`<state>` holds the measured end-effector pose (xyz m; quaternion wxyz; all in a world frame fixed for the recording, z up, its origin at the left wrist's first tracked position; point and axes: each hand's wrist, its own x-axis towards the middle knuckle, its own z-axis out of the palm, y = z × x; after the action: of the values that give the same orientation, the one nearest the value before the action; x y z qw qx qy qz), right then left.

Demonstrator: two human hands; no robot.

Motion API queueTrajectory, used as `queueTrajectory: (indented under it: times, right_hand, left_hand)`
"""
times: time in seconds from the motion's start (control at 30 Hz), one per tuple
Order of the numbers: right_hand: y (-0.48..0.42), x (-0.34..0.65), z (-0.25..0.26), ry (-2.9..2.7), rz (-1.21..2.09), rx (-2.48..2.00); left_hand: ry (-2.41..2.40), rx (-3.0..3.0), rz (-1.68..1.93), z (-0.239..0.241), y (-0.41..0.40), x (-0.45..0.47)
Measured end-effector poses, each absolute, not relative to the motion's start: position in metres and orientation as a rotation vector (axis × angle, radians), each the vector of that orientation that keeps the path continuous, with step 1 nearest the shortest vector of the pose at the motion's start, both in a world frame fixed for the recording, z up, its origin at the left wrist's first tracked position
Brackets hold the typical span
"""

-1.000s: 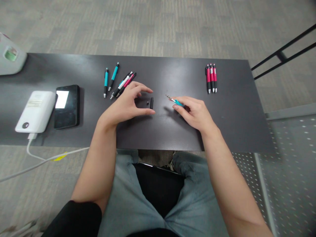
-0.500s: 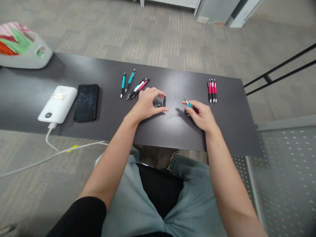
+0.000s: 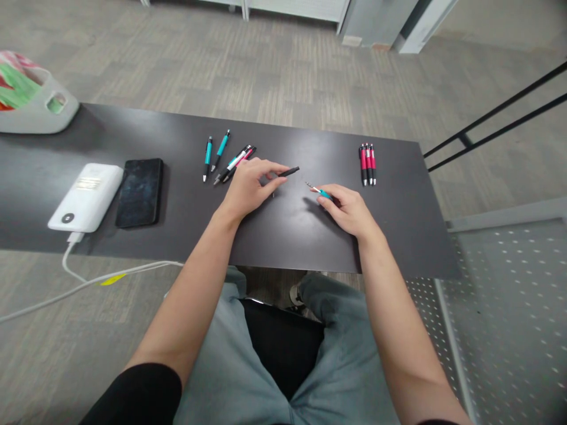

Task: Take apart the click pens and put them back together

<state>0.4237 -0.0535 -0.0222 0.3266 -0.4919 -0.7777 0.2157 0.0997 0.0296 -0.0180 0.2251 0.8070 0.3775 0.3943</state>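
Observation:
Between its thumb and fingertips, my left hand (image 3: pixel 253 188) pinches a black pen grip sleeve (image 3: pixel 290 171), its free end pointing right. My right hand (image 3: pixel 348 208) is closed on a teal pen barrel (image 3: pixel 325 194), from which a thin metallic part sticks out toward the sleeve. The two pieces are apart, just above the table. A small part lies under my left fingers, mostly hidden. Beyond my left hand lie a white pen (image 3: pixel 237 157) and a pink pen (image 3: pixel 248 154), crossed with others in a pile. Two teal pens (image 3: pixel 208 158) rest to the left of it.
On the dark table (image 3: pixel 186 236), several pink pens (image 3: pixel 368 165) lie side by side at the right. A black phone (image 3: pixel 140 192) and a white power bank (image 3: pixel 86 198) with a cable (image 3: pixel 75 238) lie at the left. A white basket (image 3: pixel 57 115) stands at the far left corner.
My left hand has turned the black sleeve from upright to nearly level, pointing toward the right hand. The right hand still holds the teal barrel. The whole view has shifted slightly.

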Motion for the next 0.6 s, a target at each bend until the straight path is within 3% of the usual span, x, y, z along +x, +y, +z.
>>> queueTrajectory:
  times: [0.6]
  right_hand:
    - [-0.080,0.417,0.004,-2.020,0.551,-1.428]
  left_hand:
    - [0.918,1.833,1.307,-0.017,0.026,0.105]
